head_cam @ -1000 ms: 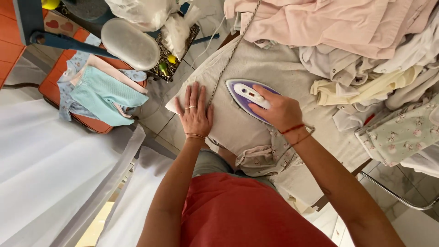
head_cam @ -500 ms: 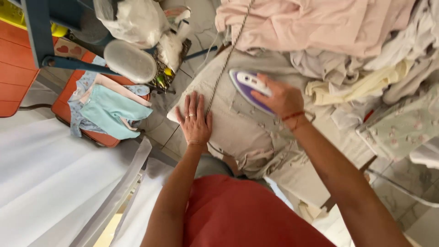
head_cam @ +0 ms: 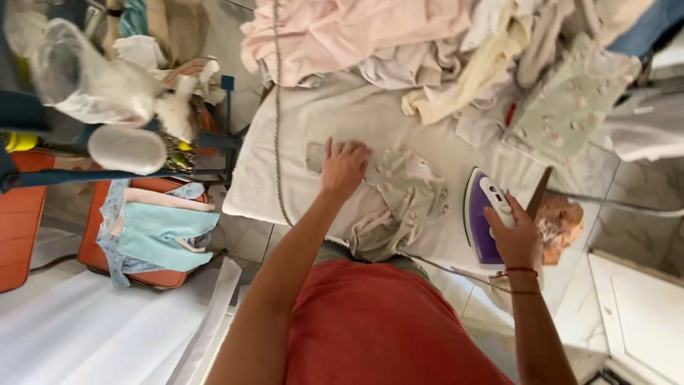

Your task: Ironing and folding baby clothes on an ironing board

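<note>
Pressing left hand (head_cam: 344, 167) fingers on pale garment (head_cam: 399, 203), right hand (head_cam: 514, 239) gripping iron (head_cam: 483, 217)

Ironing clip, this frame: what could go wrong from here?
1. The right hand holds the purple-and-white iron at the ironing board's right edge; it might slip off, or scorch the cover if left flat.
2. The iron's cord runs across the board beside the left hand, which rests on the small pale garment; it may snag and drag the garment.
3. The heaped laundry pile crowds the far end and could slide towards the iron.
</note>
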